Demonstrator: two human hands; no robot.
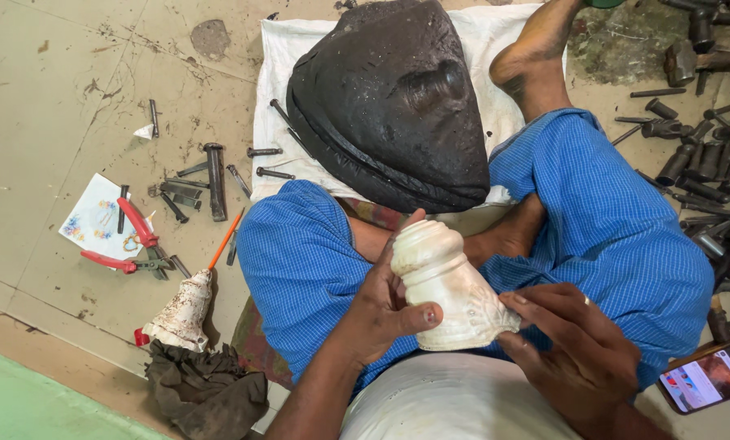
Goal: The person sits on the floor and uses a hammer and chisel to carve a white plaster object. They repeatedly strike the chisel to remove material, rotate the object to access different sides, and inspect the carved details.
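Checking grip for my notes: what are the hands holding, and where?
A white bell-shaped piece: left hand wraps its side, right hand fingertips touch its flared rim.

Soft, even daylight fills the sharp picture; short faint shadows lie on the floor point(55, 98), with no glare.

Your fingers point(414, 314) are hemmed in close: straight ahead of them the big black mound point(393, 102) on the white sack point(495, 33) blocks the way, and your blue-clad knees point(300, 253) rise on either side. Out to the left of the fingers, past the knee, the floor point(47, 90) lies open, apart from scattered punches point(215, 169), red-handled pliers point(129, 244), a second white bell-shaped piece point(182, 314) and a dark rag point(206, 387). To the right, a dense heap of metal tools point(707, 155) and a phone point(707, 376) crowd the floor beside your leg.
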